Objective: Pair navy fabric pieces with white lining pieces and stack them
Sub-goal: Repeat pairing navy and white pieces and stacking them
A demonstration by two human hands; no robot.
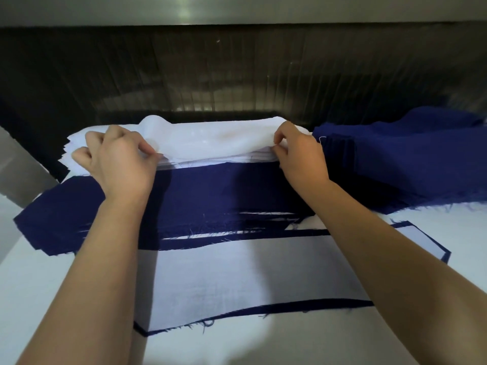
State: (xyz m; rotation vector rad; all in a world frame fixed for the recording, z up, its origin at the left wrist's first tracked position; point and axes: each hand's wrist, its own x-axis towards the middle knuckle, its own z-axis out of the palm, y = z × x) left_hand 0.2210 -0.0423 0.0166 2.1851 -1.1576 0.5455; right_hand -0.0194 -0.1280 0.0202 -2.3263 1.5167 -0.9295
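Top white lining piece point(210, 140), upper centre: pinched at each end between thumb and fingertips of left hand point(118, 159) and right hand point(300, 154), raised off the white stack point(224, 161), probably to peel off one layer only. Navy piece point(210, 191), mid-frame: spread flat, apparently awaiting it. Navy pile point(408, 159), upper right: supply. Finished pair point(250, 272), lower centre: lining on navy.
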